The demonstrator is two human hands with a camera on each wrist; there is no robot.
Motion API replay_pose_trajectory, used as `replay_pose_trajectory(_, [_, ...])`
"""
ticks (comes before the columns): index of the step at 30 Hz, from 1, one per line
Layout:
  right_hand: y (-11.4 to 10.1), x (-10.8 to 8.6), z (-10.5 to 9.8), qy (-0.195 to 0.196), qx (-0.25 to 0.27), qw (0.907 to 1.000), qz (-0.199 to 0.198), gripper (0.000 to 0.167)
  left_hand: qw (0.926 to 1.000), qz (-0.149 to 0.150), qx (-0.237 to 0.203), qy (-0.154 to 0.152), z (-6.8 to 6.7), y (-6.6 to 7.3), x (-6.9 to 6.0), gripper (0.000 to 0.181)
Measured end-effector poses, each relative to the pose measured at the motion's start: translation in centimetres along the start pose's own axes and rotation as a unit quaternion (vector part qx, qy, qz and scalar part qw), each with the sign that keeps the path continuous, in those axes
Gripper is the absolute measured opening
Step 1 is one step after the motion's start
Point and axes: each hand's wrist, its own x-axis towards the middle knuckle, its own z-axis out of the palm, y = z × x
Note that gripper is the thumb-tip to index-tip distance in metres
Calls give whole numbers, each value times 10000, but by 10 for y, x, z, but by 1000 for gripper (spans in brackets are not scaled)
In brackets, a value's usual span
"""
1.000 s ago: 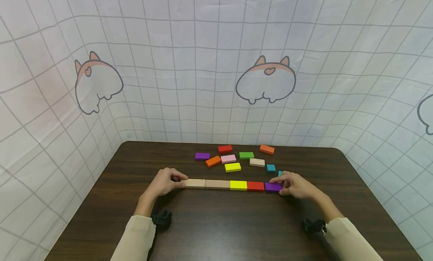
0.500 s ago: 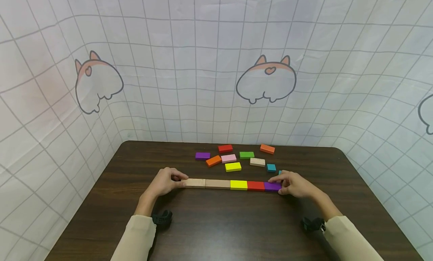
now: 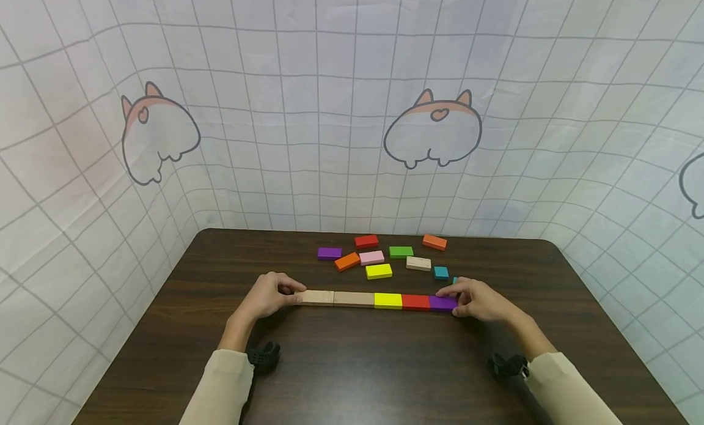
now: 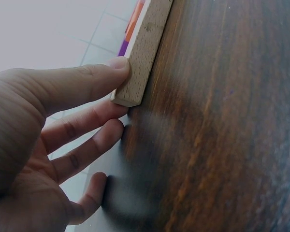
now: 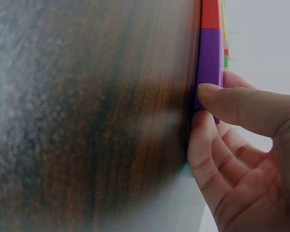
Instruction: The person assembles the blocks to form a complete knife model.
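Note:
A straight row of flat blocks lies across the table. From left to right it has a plain wooden block (image 3: 318, 298), a second plain wooden block (image 3: 354, 299), a yellow block (image 3: 387, 301), a red block (image 3: 415, 302) and a purple block (image 3: 442, 303), end to end. My left hand (image 3: 268, 298) pinches the row's left end, its thumb on the wooden block's near side in the left wrist view. At the opposite end my right hand (image 3: 480, 299) pinches the purple block, which touches the red one. Fingertips cover parts of both end blocks.
Behind the row several loose blocks lie scattered, among them a yellow block (image 3: 379, 271), a pink block (image 3: 371, 258), a green block (image 3: 401, 252) and a blue block (image 3: 441, 273). Another blue block is partly hidden by my right hand. A gridded cloth (image 3: 308, 186) hangs behind the table.
The right hand has slid the purple block slightly left, closing the small gap to the red block. The left hand has stayed in place at the wooden end.

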Motion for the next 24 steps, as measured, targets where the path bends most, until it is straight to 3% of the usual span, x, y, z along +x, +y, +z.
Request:
replay_pose_trajectory(7, [0,0,-4,-1,-38,10000,77,40,10000,1,-27,-12,1,-1,1,16])
replay_pose_trajectory(13, [-14,8,-16,408,-38,9992,44,40,10000,-3,-5,-32,-1,1,1,17])
replay_pose_trajectory(18, [-28,30,-18,693,-26,9976,-65,39,10000,-5,4,-29,-1,1,0,17])
replay_pose_trajectory(24, [-39,62,-2,830,117,9962,-243,39,10000,0,36,-11,0,-1,0,16])
